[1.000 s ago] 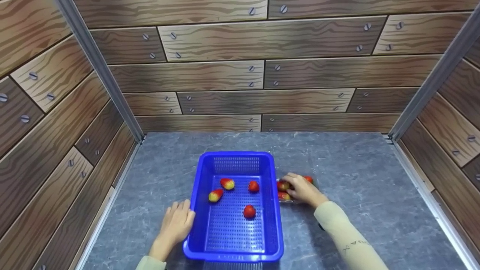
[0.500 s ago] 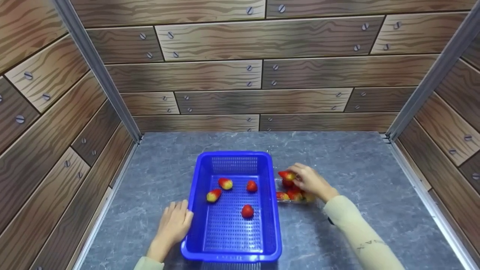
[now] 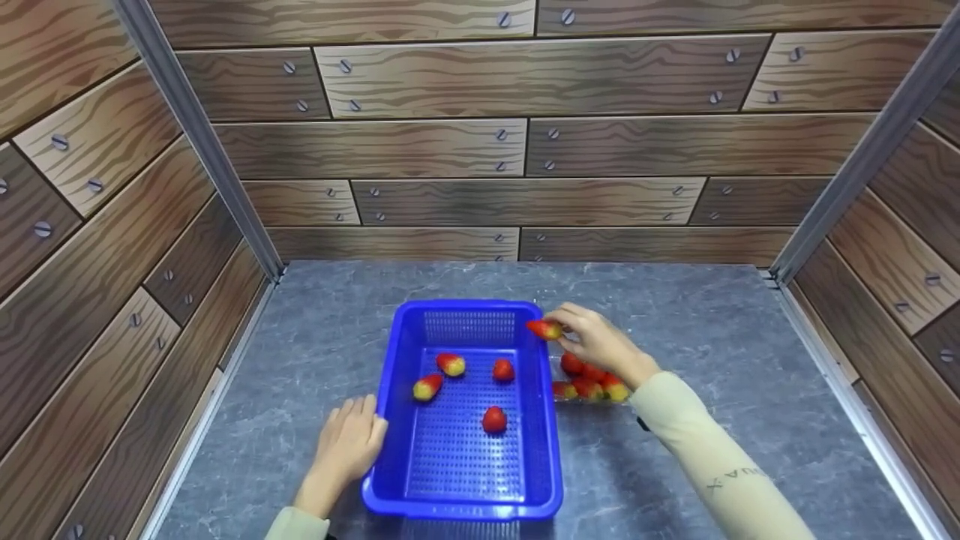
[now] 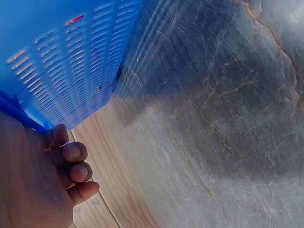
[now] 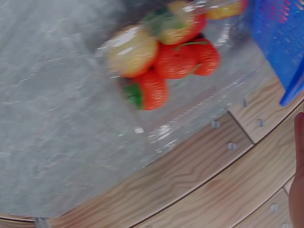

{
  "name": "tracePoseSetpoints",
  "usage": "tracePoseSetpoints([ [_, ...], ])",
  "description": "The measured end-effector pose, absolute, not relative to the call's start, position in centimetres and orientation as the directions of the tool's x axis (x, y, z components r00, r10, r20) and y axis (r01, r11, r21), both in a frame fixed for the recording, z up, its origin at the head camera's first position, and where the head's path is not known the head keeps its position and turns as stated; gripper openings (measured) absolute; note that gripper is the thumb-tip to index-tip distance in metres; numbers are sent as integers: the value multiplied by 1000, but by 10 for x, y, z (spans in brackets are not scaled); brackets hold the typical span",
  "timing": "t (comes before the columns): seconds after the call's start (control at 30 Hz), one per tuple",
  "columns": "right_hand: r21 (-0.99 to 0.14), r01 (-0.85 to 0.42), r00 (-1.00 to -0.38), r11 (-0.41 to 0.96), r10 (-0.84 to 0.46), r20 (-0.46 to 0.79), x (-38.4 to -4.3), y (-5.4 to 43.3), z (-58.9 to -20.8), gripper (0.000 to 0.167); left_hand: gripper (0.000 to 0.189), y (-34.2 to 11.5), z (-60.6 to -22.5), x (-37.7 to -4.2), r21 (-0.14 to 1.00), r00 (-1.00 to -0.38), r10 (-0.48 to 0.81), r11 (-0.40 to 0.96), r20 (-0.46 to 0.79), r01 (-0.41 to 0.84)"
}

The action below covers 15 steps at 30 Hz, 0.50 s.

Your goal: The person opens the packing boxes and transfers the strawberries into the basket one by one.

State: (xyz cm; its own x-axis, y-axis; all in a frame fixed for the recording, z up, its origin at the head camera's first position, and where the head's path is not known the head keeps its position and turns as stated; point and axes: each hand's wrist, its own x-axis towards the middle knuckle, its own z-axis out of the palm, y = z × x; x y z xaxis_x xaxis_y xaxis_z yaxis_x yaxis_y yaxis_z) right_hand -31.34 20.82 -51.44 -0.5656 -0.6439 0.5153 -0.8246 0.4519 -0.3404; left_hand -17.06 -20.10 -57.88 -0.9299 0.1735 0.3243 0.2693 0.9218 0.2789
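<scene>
A blue plastic basket (image 3: 463, 513) stands in front of me with several red-and-yellow strawberries inside, one of them a strawberry (image 3: 428, 388) at its left side. My left hand (image 3: 348, 441) grips the basket's left rim; in the left wrist view its fingertips (image 4: 76, 151) curl under the edge. My right hand (image 3: 596, 337) pinches a strawberry (image 3: 546, 329) at its yellow end, over the basket's right rim near the far corner. In the right wrist view only a sliver of that hand shows, and the held strawberry is out of sight.
Right beside the basket lies a clear plastic tray (image 5: 190, 107) with several strawberries (image 3: 589, 387). Grey marbled tabletop (image 3: 720, 352) surrounds both. Wood-patterned walls (image 3: 420, 142) close in the back and sides.
My right hand has lifted a strawberry from the clear tray and carried it left to the basket's rim. My left hand keeps its place on the basket.
</scene>
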Motion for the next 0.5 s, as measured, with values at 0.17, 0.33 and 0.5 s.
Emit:
tracePoseSetpoints([
  [0.17, -348, -827, -562, 441, -657, 503, -316, 183, -506, 38, 19, -202, -579, -171, 282, -926, 175, 919, 335, 275],
  [0.33, -369, -834, -552, 411, -651, 521, -319, 150, -502, 38, 16, -200, -577, -171, 289, -918, 173, 914, 356, 284],
  [0.5, -397, -831, -553, 390, -665, 503, -316, 116, -501, 37, 16, -199, -579, -169, 300, -917, 174, 909, 358, 289],
])
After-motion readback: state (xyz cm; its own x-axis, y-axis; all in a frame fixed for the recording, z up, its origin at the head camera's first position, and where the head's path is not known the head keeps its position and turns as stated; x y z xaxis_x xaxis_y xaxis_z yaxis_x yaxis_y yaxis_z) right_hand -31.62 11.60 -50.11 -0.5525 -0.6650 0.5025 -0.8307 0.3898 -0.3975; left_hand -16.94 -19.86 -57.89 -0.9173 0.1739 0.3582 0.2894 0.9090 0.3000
